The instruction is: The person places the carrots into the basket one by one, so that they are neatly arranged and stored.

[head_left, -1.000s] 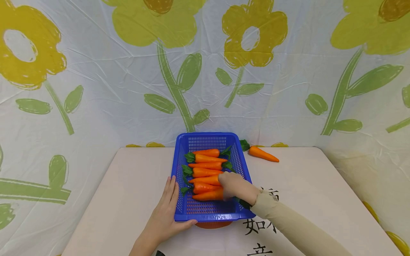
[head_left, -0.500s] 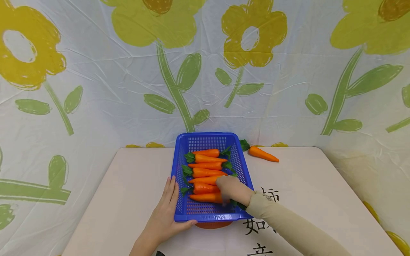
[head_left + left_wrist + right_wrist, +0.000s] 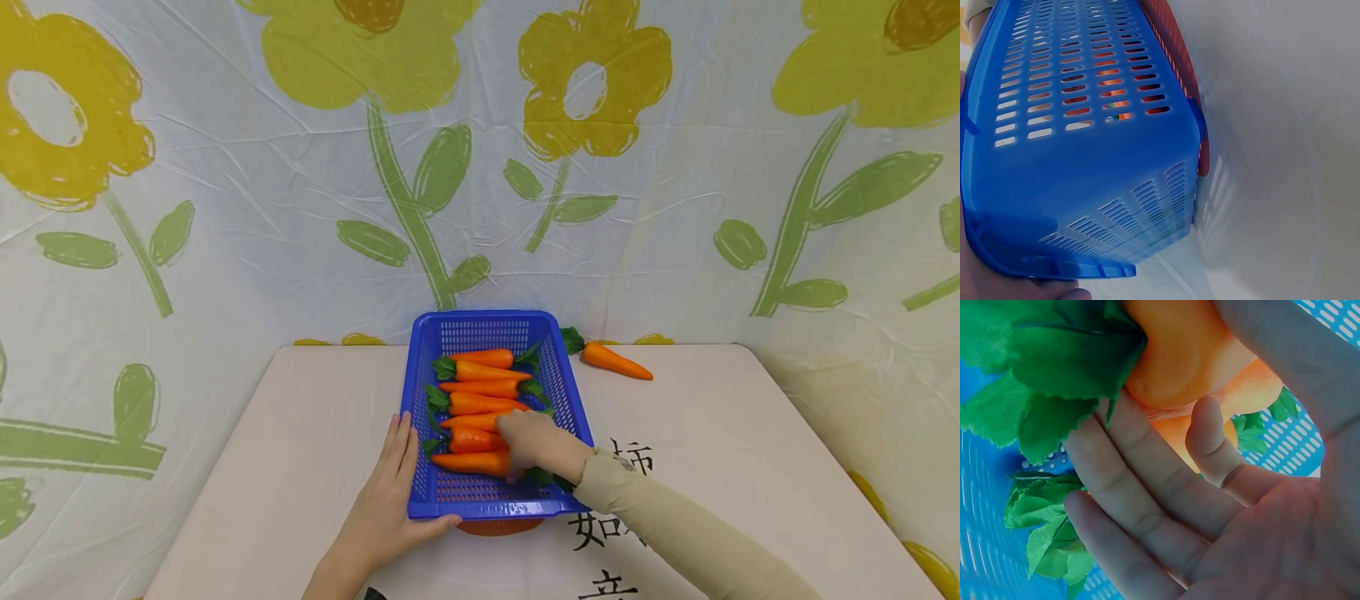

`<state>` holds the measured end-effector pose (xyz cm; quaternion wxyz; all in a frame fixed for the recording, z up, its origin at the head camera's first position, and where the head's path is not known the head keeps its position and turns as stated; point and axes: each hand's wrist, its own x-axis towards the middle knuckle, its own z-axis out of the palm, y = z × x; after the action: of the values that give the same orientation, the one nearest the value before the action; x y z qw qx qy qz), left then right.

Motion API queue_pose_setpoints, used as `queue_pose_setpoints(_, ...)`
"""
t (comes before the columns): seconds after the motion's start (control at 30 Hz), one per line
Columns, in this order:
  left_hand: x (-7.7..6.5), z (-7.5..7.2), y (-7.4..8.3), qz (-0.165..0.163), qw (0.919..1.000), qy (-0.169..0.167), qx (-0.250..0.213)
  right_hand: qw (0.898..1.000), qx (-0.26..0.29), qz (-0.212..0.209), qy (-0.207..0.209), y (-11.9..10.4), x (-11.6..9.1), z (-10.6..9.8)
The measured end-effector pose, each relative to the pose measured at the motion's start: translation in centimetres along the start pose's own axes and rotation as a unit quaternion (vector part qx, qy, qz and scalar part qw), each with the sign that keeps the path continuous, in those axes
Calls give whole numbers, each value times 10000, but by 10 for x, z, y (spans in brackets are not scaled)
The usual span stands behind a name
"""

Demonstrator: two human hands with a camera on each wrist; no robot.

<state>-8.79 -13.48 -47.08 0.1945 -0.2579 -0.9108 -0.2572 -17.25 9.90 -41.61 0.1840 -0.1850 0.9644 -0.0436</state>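
Observation:
A blue perforated plastic basket (image 3: 487, 508) stands in the middle, with several orange carrots lying crosswise in a column inside. My right hand (image 3: 540, 446) reaches in over the right rim and holds the nearest carrot (image 3: 471, 463) by its leafy end; the right wrist view shows thumb and fingers about its thick top (image 3: 1172, 356), beside green leaves (image 3: 1066, 369). My left hand (image 3: 378, 500) rests against the basket's front left corner, fingers straight along the left rim and thumb on the front rim. From the left wrist, the basket's outer wall (image 3: 1085, 169) fills much of the view.
A loose carrot (image 3: 617, 361) lies on the table behind the basket's right side. Beneath the basket shows the edge of a reddish perforated thing (image 3: 501, 527). Black writing (image 3: 607, 527) marks the pale tabletop. Flower-printed cloth (image 3: 300, 208) hangs behind and at the sides.
My right hand has moved left inside the basket, and the nearest carrot has slid left with it. My left hand and the basket have stayed in place.

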Motion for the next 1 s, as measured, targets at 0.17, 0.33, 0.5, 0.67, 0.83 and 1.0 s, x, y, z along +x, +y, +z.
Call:
queue_pose_setpoints(0.17, 0, 0, 0, -18, 10000, -34, -16, 9996, 9, -231, 141, 4, 0, 1)
queue_pose_setpoints(0.33, 0, -1, 0, 0, 10000, -14, -15, 9997, 83, -191, 89, 5, 1, 0)
queue_pose_setpoints(0.5, 0, -1, 1, -56, 9999, -79, -28, 9998, 128, -146, 51, 6, -1, -5)
queue_pose_setpoints(0.67, 0, -2, 2, -112, 9998, -134, -25, 9989, 462, -105, 33, 8, -3, -15)
queue_pose_setpoints(0.83, 0, -2, 2, -169, 9997, -198, -30, 9955, 917, -150, 157, 13, -7, -28)
queue_pose_setpoints(1.0, 0, -2, 2, -200, 9996, -217, -37, 9910, 1276, -259, 312, 22, -10, -39)
